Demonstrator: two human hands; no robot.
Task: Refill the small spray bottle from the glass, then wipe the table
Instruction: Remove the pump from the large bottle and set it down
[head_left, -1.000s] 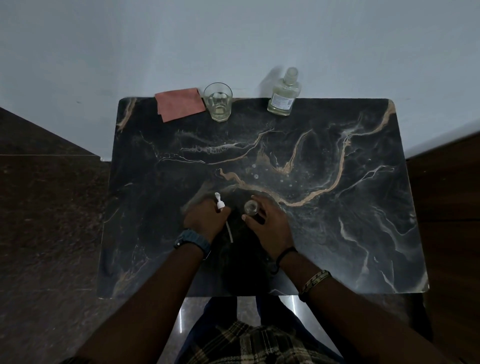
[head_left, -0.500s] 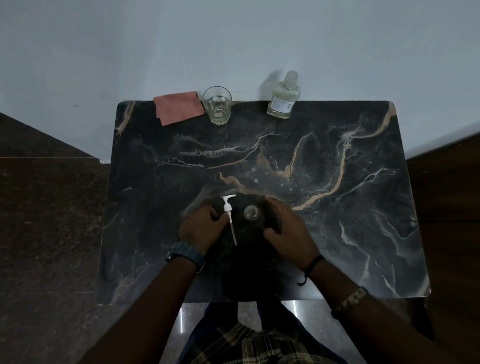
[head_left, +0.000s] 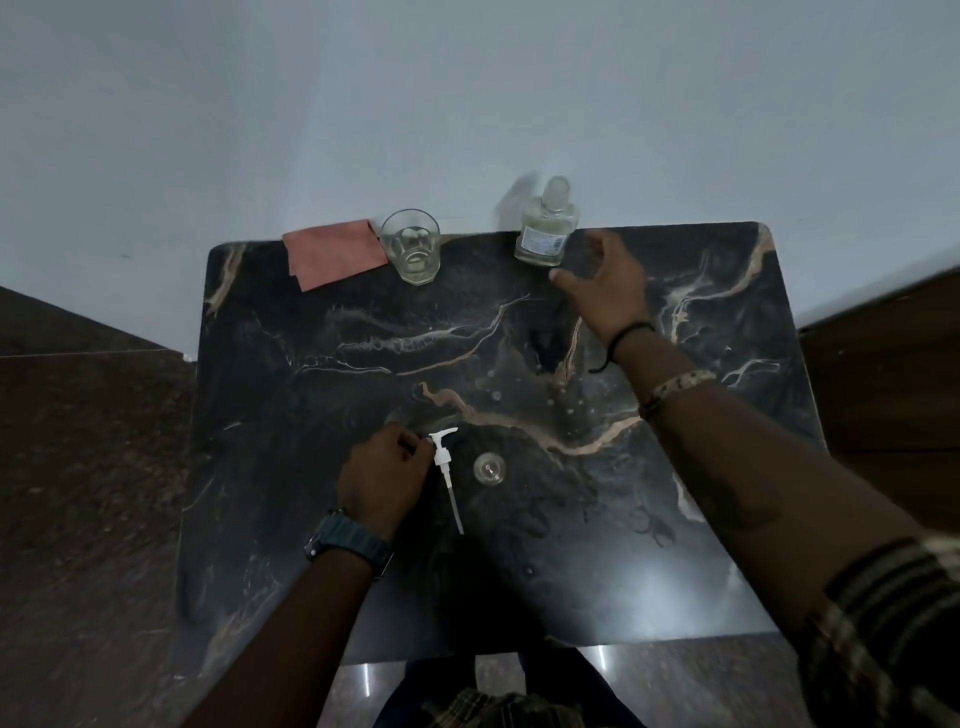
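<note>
The small clear spray bottle (head_left: 489, 467) stands uncapped near the table's middle front. Its white pump head (head_left: 445, 462) with a long dip tube lies just to its left, and my left hand (head_left: 383, 477) pinches the pump's top. My right hand (head_left: 602, 280) is open with spread fingers, reaching close beside a larger clear bottle (head_left: 545, 226) at the back edge, not touching it. A drinking glass (head_left: 411, 245) with a little liquid stands at the back, with a pink cloth (head_left: 335, 252) to its left.
The dark marble table (head_left: 727, 364) stands against a pale wall. Small droplets and wet smears (head_left: 530, 400) dot its middle. Dark floor lies to both sides.
My right hand let go of the small bottle and moved up and back toward the larger bottle. My left hand stays at the pump head.
</note>
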